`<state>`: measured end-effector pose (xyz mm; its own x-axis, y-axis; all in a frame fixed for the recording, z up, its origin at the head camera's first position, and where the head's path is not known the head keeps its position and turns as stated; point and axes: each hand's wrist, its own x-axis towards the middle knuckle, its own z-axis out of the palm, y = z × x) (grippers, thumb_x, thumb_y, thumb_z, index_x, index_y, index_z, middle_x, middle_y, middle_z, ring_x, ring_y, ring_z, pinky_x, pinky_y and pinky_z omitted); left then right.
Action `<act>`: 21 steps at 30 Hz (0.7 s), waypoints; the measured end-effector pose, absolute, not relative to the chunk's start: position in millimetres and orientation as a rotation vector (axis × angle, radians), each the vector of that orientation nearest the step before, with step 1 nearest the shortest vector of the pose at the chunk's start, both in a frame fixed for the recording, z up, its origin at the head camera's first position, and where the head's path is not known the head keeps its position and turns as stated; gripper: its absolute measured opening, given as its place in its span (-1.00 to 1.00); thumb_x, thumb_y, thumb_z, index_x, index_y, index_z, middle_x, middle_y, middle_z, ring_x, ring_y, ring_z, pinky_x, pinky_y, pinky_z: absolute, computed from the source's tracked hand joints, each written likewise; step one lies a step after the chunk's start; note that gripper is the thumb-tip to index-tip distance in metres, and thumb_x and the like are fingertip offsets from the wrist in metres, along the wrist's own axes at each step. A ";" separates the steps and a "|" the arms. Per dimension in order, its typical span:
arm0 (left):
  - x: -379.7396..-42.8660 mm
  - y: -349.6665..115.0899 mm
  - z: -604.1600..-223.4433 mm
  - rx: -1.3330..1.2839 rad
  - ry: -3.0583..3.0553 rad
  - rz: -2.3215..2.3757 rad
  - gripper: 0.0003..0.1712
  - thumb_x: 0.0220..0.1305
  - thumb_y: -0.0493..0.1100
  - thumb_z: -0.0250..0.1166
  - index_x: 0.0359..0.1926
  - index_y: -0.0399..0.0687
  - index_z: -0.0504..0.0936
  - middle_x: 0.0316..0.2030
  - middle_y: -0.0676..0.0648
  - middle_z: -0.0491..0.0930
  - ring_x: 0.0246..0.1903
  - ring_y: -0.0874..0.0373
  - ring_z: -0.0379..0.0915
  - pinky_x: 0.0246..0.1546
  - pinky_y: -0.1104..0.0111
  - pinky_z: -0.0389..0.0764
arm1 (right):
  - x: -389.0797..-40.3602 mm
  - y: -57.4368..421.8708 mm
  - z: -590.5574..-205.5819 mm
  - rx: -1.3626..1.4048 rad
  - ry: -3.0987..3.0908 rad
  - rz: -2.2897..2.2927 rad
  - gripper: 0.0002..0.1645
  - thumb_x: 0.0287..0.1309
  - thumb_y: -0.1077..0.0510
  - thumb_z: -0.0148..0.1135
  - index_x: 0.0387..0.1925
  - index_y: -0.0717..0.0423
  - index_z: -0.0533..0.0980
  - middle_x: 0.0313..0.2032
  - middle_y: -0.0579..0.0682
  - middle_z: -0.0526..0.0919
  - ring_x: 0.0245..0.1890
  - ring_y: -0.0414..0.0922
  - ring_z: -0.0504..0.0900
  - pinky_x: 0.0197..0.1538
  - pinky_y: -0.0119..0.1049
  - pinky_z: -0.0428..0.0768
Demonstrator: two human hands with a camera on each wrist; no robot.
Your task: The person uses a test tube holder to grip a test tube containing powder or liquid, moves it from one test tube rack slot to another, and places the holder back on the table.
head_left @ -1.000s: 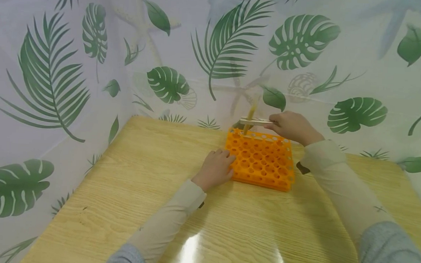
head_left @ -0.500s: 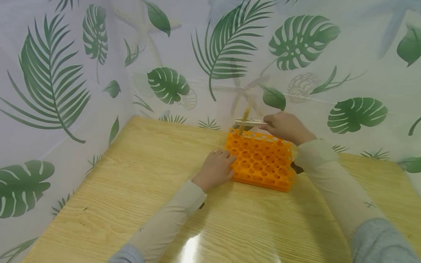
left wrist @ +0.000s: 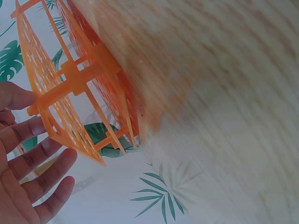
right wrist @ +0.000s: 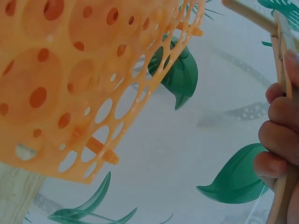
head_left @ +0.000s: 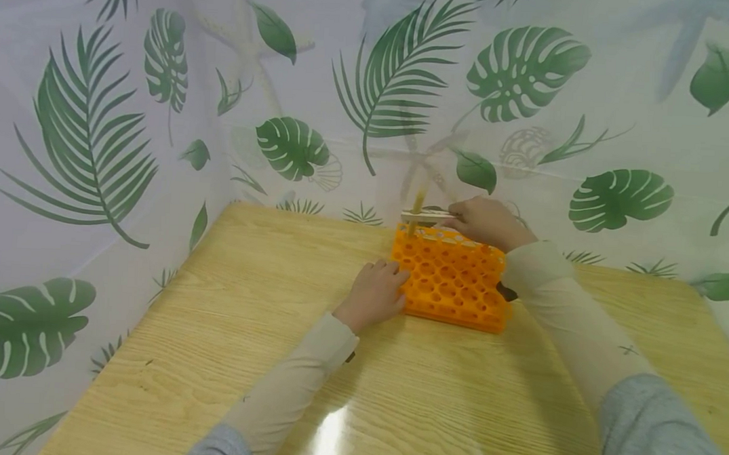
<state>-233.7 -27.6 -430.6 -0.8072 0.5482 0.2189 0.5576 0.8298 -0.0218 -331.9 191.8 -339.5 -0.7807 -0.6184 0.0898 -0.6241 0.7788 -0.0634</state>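
Observation:
An orange test tube rack (head_left: 448, 279) full of round holes stands on the table. My left hand (head_left: 375, 292) pinches its left edge; in the left wrist view the thumb and index finger (left wrist: 35, 128) meet the rack's corner while the other fingers spread loosely. Behind the rack, my right hand (head_left: 487, 223) grips a wooden test tube clamp (head_left: 429, 217), its fingers curled round the handle in the right wrist view. A yellowish test tube (head_left: 418, 201) leans slightly in the clamp's end. Its lower end overlaps the rack's far left corner; whether it enters a hole I cannot tell.
The rack rests on a light wood-grain table (head_left: 232, 330). Close behind the table's far edge hangs a white backdrop (head_left: 220, 167) printed with green leaves, and it also runs along the left side.
My right hand has moved left and slightly down, carrying the clamp and test tube toward the rack's far left corner. The left hand has stayed at the rack's left edge.

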 end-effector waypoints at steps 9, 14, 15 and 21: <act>-232.7 -27.7 -430.0 -0.851 -2.801 -0.042 -0.69 0.24 0.00 0.14 -0.03 0.05 0.55 -0.22 0.01 0.55 -0.30 0.11 0.47 -0.30 0.33 0.44 | -337.4 185.3 -347.7 1.019 -2.900 0.138 -0.55 0.27 -0.05 0.08 -0.65 0.05 0.26 -0.73 -0.11 0.16 -0.69 -0.17 0.20 -0.45 -0.30 0.30; -232.2 -27.3 -430.3 -0.845 -2.809 -0.032 -0.66 0.23 0.00 0.14 -0.01 0.04 0.55 -0.20 0.01 0.56 -0.27 0.11 0.48 -0.26 0.31 0.47 | -338.3 180.9 -351.3 1.012 -2.914 0.134 -0.57 0.27 -0.03 0.08 -0.64 0.06 0.28 -0.72 -0.10 0.18 -0.68 -0.17 0.20 -0.45 -0.28 0.30; -232.0 -27.3 -430.2 -0.843 -2.808 -0.032 -0.66 0.23 0.00 0.14 -0.01 0.04 0.55 -0.20 0.01 0.56 -0.27 0.10 0.48 -0.26 0.31 0.47 | -338.7 180.3 -351.7 1.011 -2.917 0.135 -0.58 0.27 -0.03 0.08 -0.64 0.06 0.29 -0.72 -0.10 0.19 -0.68 -0.16 0.21 -0.45 -0.28 0.31; -231.9 -27.5 -428.6 -0.840 -2.802 -0.051 -0.69 0.23 0.00 0.15 -0.04 0.04 0.55 -0.23 0.01 0.55 -0.28 0.11 0.46 -0.27 0.32 0.45 | -341.6 177.8 -353.5 1.016 -2.933 0.150 -0.60 0.27 -0.01 0.08 -0.63 0.07 0.33 -0.73 -0.09 0.22 -0.69 -0.16 0.22 -0.45 -0.26 0.32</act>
